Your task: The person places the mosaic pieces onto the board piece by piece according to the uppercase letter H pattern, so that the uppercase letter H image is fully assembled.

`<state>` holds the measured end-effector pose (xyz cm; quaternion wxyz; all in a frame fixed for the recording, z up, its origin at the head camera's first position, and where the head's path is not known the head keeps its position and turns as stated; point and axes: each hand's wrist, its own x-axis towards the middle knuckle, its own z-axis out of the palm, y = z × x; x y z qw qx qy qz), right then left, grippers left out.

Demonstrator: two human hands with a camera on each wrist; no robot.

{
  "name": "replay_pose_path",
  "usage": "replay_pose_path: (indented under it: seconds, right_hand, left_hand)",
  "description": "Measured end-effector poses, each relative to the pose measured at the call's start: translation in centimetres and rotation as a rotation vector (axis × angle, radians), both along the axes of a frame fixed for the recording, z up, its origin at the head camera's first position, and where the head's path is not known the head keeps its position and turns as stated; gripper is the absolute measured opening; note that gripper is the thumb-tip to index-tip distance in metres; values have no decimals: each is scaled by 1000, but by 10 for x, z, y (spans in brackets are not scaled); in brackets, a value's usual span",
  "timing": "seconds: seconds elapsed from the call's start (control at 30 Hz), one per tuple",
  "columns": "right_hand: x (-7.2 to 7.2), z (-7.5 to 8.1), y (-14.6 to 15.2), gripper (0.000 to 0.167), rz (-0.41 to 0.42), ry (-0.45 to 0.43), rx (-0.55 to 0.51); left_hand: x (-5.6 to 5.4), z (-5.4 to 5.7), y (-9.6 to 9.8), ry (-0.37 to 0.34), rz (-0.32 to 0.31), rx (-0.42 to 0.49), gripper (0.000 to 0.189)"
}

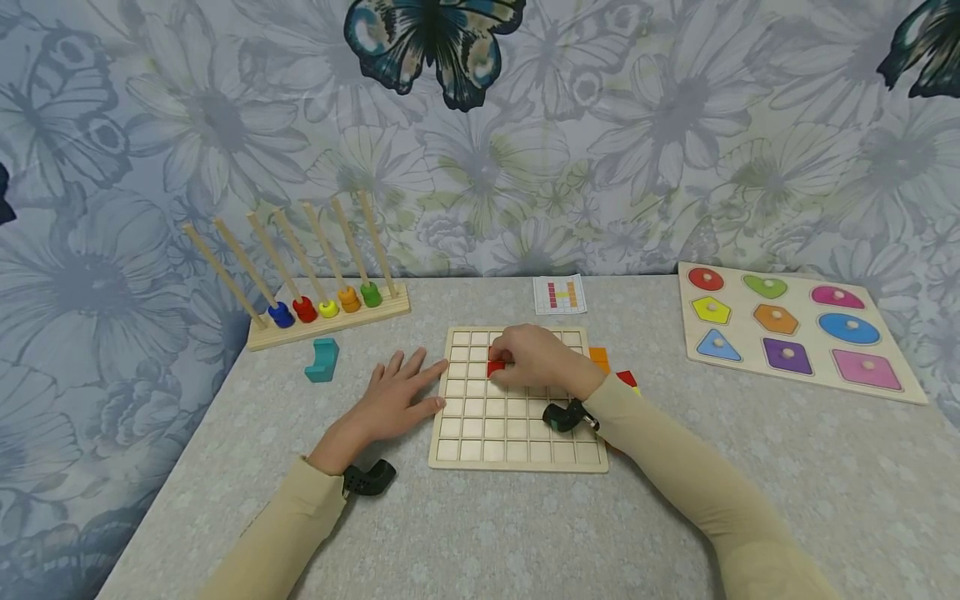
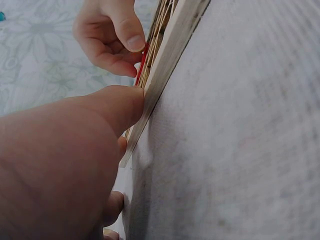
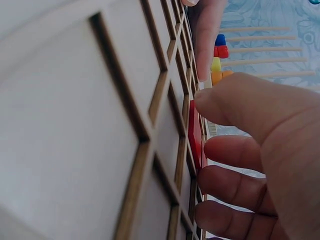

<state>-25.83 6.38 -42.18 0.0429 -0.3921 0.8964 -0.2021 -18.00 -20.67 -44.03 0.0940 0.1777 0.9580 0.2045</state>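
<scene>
A wooden grid board [image 1: 472,429] with square cells lies flat on the table. My right hand [image 1: 536,358] reaches over its upper middle and pinches a red square tile [image 3: 194,132] between thumb and fingertips, down at the cells. More red shows just above that tile, partly hidden by the fingers. My left hand [image 1: 397,396] lies spread on the table at the board's left side. Its thumb [image 2: 127,102] and index fingertip rest against the board's edge. Orange tiles [image 1: 598,358] lie beyond the right edge of the board, with red and yellow pieces [image 1: 627,380] partly behind the right forearm.
A small card [image 1: 559,295] with a coloured square pattern lies behind the board. To the left stands a peg rack [image 1: 330,321] with coloured rings, and a teal curved piece [image 1: 322,360] before it. A shape puzzle board [image 1: 798,333] lies at the right.
</scene>
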Motion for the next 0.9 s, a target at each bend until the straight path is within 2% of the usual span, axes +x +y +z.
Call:
replay_pose_path:
  seconds: [0.43,0.6,0.9]
  right_hand:
    - [0,1,1,10,29,-8,-8]
    - [3,5,4,14,42,-9,2]
    - [10,25,44,27,-13,1,32]
  left_hand:
    - [1,1,0,2,-1,8,62]
    - [1,1,0,0,1,6,63]
    - [1,0,-1,8,-6,9,62]
